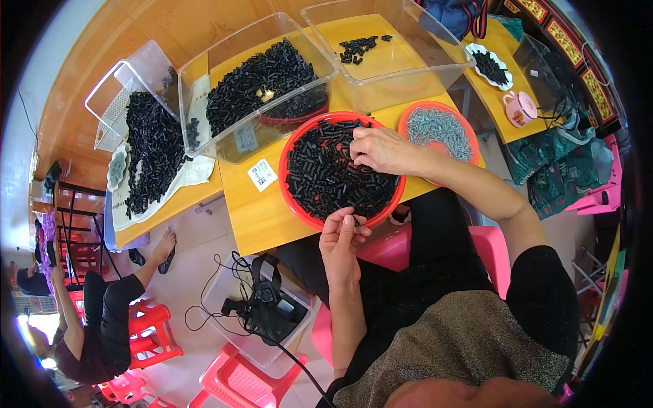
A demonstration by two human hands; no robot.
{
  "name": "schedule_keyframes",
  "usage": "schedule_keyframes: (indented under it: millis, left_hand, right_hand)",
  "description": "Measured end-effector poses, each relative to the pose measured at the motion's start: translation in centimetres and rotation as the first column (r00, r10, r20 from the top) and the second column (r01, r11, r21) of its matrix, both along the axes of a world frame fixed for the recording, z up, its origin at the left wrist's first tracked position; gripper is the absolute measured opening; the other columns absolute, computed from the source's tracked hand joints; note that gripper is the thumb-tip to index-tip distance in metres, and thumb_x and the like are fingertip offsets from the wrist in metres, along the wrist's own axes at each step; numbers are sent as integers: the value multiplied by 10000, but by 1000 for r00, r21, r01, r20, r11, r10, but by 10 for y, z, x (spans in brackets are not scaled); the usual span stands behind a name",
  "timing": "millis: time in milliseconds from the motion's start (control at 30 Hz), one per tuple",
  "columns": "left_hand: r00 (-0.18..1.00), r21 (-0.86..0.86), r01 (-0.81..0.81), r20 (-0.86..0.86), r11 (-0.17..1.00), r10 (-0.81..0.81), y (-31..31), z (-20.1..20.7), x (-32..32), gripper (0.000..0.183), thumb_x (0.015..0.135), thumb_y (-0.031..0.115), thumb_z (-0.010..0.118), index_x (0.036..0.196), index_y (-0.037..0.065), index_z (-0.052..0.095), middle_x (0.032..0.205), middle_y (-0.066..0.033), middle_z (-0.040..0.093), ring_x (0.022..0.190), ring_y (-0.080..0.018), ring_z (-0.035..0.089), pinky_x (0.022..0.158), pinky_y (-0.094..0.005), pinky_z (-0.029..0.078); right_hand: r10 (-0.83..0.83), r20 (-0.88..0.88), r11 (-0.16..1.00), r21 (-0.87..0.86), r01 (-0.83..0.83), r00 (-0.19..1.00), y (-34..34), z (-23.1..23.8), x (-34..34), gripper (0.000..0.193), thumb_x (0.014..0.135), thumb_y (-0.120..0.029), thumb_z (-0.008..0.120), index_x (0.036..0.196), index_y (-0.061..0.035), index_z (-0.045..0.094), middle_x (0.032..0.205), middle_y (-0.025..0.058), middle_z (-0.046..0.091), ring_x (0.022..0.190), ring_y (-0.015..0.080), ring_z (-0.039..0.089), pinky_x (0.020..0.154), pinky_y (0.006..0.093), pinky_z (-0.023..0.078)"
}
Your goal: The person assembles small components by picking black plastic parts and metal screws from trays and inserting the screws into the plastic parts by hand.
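A round red basin (283,178) stands at the table's front edge, filled with short black plastic tube-like pieces (316,166). At its near rim my left hand (341,239) is closed, with a small black plastic piece (358,219) pinched between thumb and fingers. My right hand (381,151) hangs over the right half of the basin, fingers curled and pressed together. Whatever its fingertips hold, if anything, is hidden. Just under my right wrist, a red plate (469,124) carries a heap of small silvery screws (435,130).
A clear bin (197,88) of black pieces stands behind the basin, beside another clear bin (408,76) with few pieces. More black pieces (153,153) lie on a white cloth at left. A pink mug (520,109) stands right. Another person (102,326) sits at far left.
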State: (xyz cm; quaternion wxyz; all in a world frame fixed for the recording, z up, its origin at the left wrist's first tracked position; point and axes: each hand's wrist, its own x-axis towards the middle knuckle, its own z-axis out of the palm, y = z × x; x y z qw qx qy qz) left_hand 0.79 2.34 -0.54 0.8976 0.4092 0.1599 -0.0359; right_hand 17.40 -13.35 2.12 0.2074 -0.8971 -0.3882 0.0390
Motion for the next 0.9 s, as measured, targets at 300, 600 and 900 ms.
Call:
schedule_keyframes:
  millis: [300, 600, 900]
  left_hand:
    - [1000, -48, -3, 26, 999, 5, 1, -1, 0, 145, 930, 130, 540, 1038, 41, 575, 858, -70, 648, 669, -105, 602, 589, -188, 438]
    - [1000, -20, -9, 20, 1000, 9, 0, -1, 1, 146, 934, 134, 535, 1041, 41, 573, 863, -77, 634, 662, -102, 595, 548, -182, 436]
    - [999, -3, -38, 10, 999, 38, -2, -1, 0, 149, 937, 138, 529, 1033, 34, 576, 866, -80, 635, 654, -102, 584, 572, -191, 445]
  right_hand:
    - [60, -860, 421, 483, 768, 507, -74, 27, -31, 96, 869, -157, 576, 850, -66, 550, 703, 28, 580, 576, 108, 541, 501, 201, 430]
    - [-375, -798, 355, 346, 868, 471, -160, 36, -54, 121, 865, -190, 578, 836, -74, 569, 552, -86, 371, 441, 42, 322, 398, 216, 250]
    - [-382, 54, 917, 147, 371, 923, -136, 9, -38, 53, 755, -49, 616, 801, -24, 606, 784, 138, 623, 748, 334, 602, 666, 421, 472]
